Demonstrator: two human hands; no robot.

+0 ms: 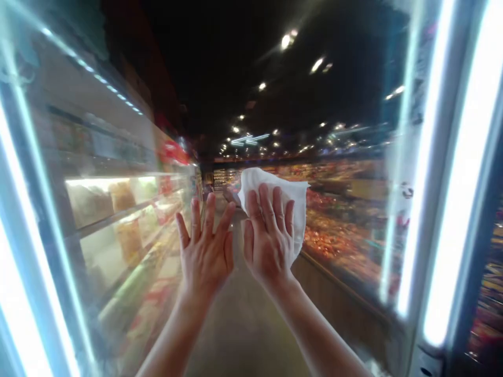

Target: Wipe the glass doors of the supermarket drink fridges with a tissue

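Observation:
Under the flat fingers of my right hand (271,238) is a thin white cloth (296,209), held against what looks like a clear glass pane. Its loose corner sticks out to the right, past my fingertips. My left hand (206,243) is raised beside it, palm forward, with fingers spread and nothing held. It seems to be at the same pane, though actual contact cannot be made out. The two hands are apart, thumbs facing each other.
Bright light tubes (456,173) run up the frame at right, with others (35,209) at left. Beyond the glass stretches a shop aisle floor (247,324), between blurred lit shelves (129,220) and a long goods display (338,230). Ceiling lamps (285,41) shine overhead.

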